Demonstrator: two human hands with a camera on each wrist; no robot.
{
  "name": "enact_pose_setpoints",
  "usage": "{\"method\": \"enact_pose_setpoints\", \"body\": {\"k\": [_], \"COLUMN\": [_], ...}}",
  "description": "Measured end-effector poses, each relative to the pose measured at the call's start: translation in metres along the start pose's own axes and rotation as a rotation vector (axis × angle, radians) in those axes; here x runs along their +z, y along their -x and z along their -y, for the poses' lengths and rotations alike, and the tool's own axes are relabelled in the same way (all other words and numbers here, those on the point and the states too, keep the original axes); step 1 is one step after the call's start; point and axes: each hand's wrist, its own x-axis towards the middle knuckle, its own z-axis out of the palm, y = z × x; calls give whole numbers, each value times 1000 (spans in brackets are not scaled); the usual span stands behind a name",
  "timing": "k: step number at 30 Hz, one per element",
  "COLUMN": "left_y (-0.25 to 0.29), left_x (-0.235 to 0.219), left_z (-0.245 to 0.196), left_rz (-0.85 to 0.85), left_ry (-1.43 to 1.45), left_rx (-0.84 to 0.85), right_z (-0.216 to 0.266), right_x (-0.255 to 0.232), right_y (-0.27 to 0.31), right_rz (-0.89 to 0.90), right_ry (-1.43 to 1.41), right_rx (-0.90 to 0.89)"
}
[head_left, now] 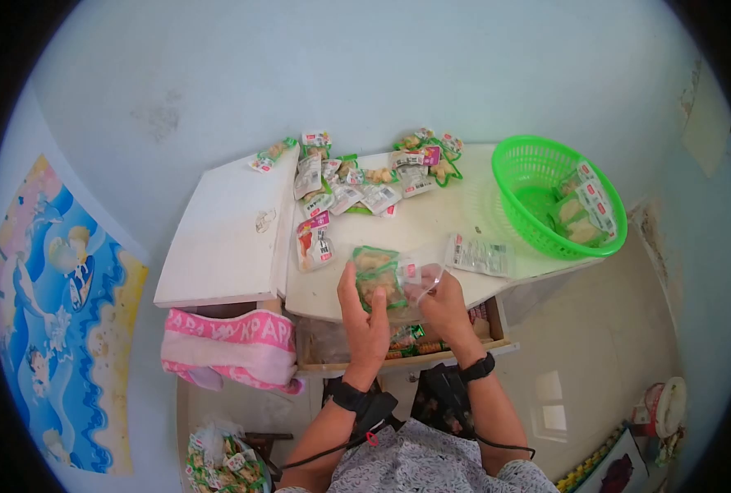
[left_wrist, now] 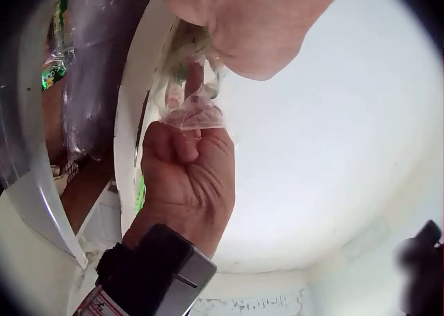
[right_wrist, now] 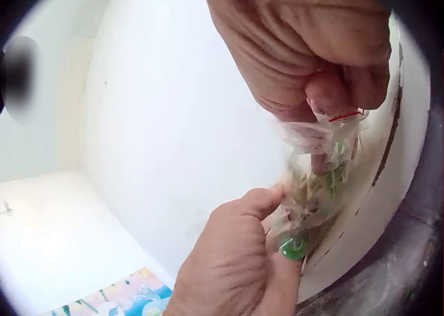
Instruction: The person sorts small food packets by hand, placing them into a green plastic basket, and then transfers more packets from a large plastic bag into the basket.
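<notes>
In the head view a clear plastic bag (head_left: 428,278) lies between both hands over the table's front edge. Green-edged snack packets (head_left: 376,264) with pale brown contents show inside it. My left hand (head_left: 367,335) holds the packed end, thumb across the front. At the bag's mouth my right hand (head_left: 448,308) grips the film with curled fingers. The right wrist view shows a red strip (right_wrist: 345,116) along the bag's edge, right at the right hand's fingertips. A flat clear-and-grey printed packet (head_left: 479,255) lies on the table just beyond the right hand.
Several loose snack packets (head_left: 378,197) lie across the table's back. A green basket (head_left: 520,205) with packets stands at right. Below the hands a drawer (head_left: 497,348) is pulled out, holding more packages. A pink towel (head_left: 230,341) hangs at left; a bag of packets (head_left: 222,460) sits below.
</notes>
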Motion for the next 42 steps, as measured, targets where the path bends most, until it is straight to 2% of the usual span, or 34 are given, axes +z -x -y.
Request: {"method": "enact_pose_setpoints", "body": {"k": [1, 4, 7, 8, 11, 14, 17, 18, 21, 22, 25, 28, 31, 34, 35, 37, 39, 42], "left_y": [-3, -9, -17, -21, -58, -112, -173, -189, -240, -249, -274, -284, -297, -309, -308, -290, -277, -246], "left_x": [0, -5, -12, -15, -22, -9, 4, 13, 29, 35, 50, 60, 65, 67, 68, 69, 69, 59], "left_z": [0, -3, -2, -1, -8, -7, 29, 39, 73, 73, 76, 88, 121, 134, 135, 83, 45, -10], "left_rz": [-4, 26, 10, -8, 48, 106, 225, 196, 191, 149, 178, 154, 87, 102, 95, 77, 85, 97], "left_ry": [-32, -113, -185, -208, -281, -352, -476, -433, -664, -691, -849, -883, -840, -551, -350, 51, 191, 299], "left_rx": [25, 56, 128, 158, 258, 335, 309, 262, 195, 131, -65, -22, 35, -4, -56, -157, -85, 20], "right_z": [1, 16, 11, 10, 13, -8, -11, -13, -11, -9, -1, 0, 0, 2, 0, -1, 3, 16], "right_x": [-2, -18, -36, -39, -52, -50, -55, -57, -65, -68, -71, -73, -73, -74, -74, -73, -72, -74], "right_y": [-2, 1, 6, 7, 5, -2, -3, -6, -6, -6, -4, -4, -6, -4, -5, -4, -3, 0], "right_rz": [-30, -147, -259, -352, -431, -466, -417, -422, -363, -345, -287, -249, -240, -238, -239, -245, -252, -239], "right_ry": [101, 312, 23, -40, -25, 55, 242, 248, 227, 209, 159, 123, 105, 97, 103, 109, 111, -28], "right_rx": [-54, -14, -90, -129, -121, -218, -196, -229, -203, -180, -119, -97, -98, -99, -105, -116, -123, -28]}}
